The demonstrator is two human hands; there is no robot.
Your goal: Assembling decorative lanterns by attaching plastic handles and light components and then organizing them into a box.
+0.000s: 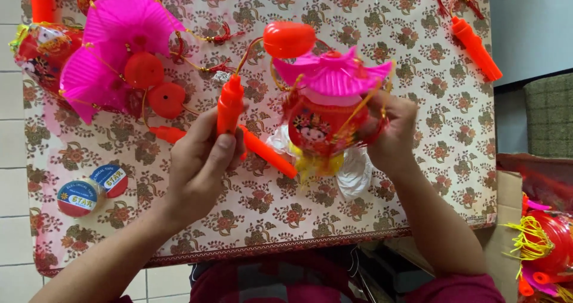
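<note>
Nearest, table edge: we see the flower-patterned tablecloth (262, 213) with a dark red border running along the side closest to us, the floral print in brown and red on a pale ground.
Tape rolls: two round rolls of tape (91, 189) with red, white and blue labels lie side by side near the left of the cloth, well apart from both hands; we leave the printing unread.
Left hand: our left hand (200, 162) is closed around the lower end of an orange plastic handle stick (230, 105), thumb pressed on its front, the stick held upright.
Second stick: another long orange plastic stick (268, 152) lies slanted just beside that hand, between the two hands.
Right hand: our right hand (391, 130) pinches the right side of a small red paper lantern with a pink pleated top (325, 109), fingers curled against its edge and its yellow strings.
Lantern: it hangs above the middle of the cloth, a printed cartoon face on its red body, yellow fringe and a white plastic wrapper (352, 171) below it.
Orange cap: a rounded orange plastic piece (289, 39) sits just above the pink top, joined by cord toward the held stick.
Farther left: a heap of pink pleated paper fans with red round discs (122, 52) rests on the cloth.
Far right: a ridged orange handle (476, 49) lies near the far corner.
Right edge: a cardboard box (507, 195) beside the table holds more red lanterns with yellow tassels (546, 243).
</note>
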